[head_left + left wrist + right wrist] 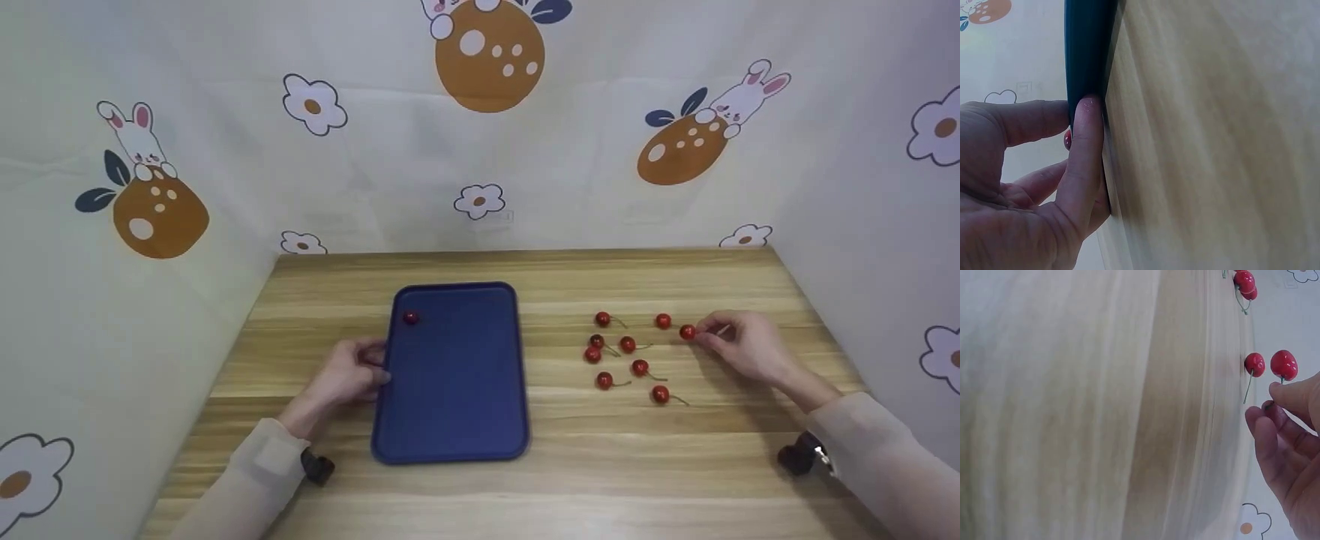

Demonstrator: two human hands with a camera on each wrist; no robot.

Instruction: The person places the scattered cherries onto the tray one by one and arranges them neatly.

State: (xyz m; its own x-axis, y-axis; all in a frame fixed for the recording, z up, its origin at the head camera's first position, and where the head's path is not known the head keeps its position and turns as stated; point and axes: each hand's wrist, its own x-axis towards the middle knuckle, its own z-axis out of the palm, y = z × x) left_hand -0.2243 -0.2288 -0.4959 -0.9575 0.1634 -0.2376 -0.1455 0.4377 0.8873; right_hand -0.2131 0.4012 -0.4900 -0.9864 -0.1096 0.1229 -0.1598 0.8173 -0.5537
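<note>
On the table lies a dark blue rectangular tray (pixel 456 390) with one red cherry (pixel 411 318) near its upper left corner. My left hand (pixel 346 371) grips the tray's left edge between thumb and fingers; the left wrist view shows the fingers (pixel 1088 132) against the rim. Off to the right, my right hand (pixel 750 349) pinches a red cherry (pixel 1284 364) by its stem, and in the right wrist view that fruit stands above the thumb and fingertips. Close beside it is another cherry (pixel 663 321) with a thin stem.
Several more stemmed cherries (pixel 640 367) are scattered on the wooden table (pixel 585 480) between the tray and my right hand. Two of them touch. A pale printed cloth (pixel 390 172) with rabbits and flowers encloses the back and sides.
</note>
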